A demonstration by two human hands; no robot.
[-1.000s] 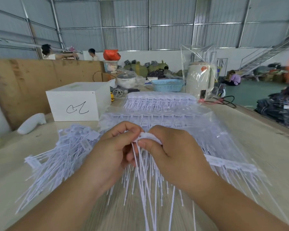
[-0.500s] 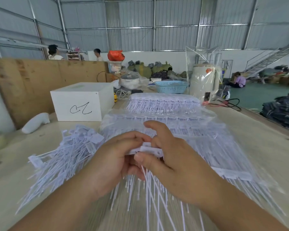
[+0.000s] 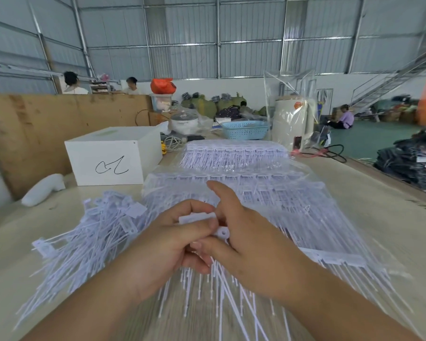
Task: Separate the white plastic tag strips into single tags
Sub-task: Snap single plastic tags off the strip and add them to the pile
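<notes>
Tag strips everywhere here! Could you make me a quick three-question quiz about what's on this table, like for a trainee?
1. True or false: both hands grip the tag strip.
2. The loose pile of single tags lies on which side of the hands: A left, B right?
3. What colour is the basket at the table's far end?

Key: 1 true, left hand and right hand pinch it. 2 A. 3 blue.

No readable text

Only a black handwritten scrawl marks the white box (image 3: 113, 156); it reads as no clear word.
</notes>
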